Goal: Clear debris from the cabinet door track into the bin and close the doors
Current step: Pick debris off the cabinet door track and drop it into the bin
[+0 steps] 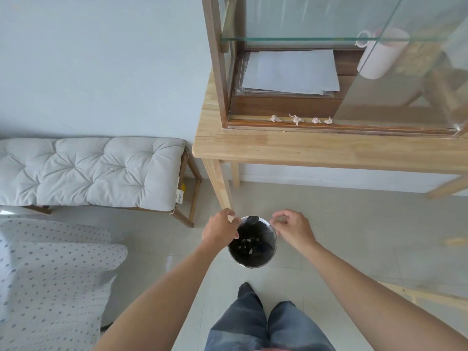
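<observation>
Head view: both hands hover over the bin [263,262], a small round one lined with a dark bag, standing on the floor just beside the desk's [329,150] front-left leg. The left hand [221,230] sits at the bin's left rim, its fingers curled loosely together; whether its grip holds anything cannot be told. The right hand [293,228] hangs over the right rim with thumb and forefinger near each other but nothing visible between them, the grip seemingly slack. Pale scraps [248,245] already lie in the bag.

Up on the desk, the cabinet [216,72] stands near the left edge. Four crumpled bits of debris [296,119] lie in a row in the door track [250,122] along the cabinet's front, toward its left end. The glass door [405,84] is slid right, leaving the left bay open.

To do this step well, I would shake the fingers out low over the bin so nothing drifts to the floor, then pinch each bit straight up from the track rather than sweep it along the groove.

A tag [179,198] on the bench cushion [88,171] carries print too small to read.
</observation>
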### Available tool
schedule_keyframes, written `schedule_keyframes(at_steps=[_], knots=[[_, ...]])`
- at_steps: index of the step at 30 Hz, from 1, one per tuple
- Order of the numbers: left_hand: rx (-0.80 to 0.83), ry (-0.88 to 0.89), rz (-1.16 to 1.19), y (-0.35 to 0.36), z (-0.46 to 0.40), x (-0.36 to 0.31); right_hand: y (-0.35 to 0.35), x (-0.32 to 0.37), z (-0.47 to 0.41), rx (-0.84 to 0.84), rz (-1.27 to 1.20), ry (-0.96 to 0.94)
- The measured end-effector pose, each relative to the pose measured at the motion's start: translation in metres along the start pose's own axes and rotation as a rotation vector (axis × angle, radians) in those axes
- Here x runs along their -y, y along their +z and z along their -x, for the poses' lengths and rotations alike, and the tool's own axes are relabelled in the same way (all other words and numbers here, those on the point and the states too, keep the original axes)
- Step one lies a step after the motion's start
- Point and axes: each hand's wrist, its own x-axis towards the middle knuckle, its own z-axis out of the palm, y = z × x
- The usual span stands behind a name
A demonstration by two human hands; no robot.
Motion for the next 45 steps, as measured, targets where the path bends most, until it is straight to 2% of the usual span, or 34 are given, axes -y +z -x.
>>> schedule_keyframes(at_steps=[11,19,36,40,45], knots=[[-0.200,0.285,0.016,-0.055,0.025,-0.074,-0.056,0.078,0.004,-0.111,-0.111,-0.235],[-0.292,0.439,0.064,-0.084,0.028,-0.119,-0.091,0.120,0.002,-0.205,-0.167,-0.334],[-0.335,0.527,0.111,-0.112,-0.026,-0.204,-0.123,0.150,-0.053,-0.414,-0.290,-0.329],[-0.311,0.512,0.107,-0.112,-0.036,-0.220,-0.124,0.156,-0.067,-0.434,-0.279,-0.343],[-0.290,0.481,0.070,-0.108,-0.042,-0.228,-0.127,0.164,-0.077,-0.420,-0.188,-0.263]])
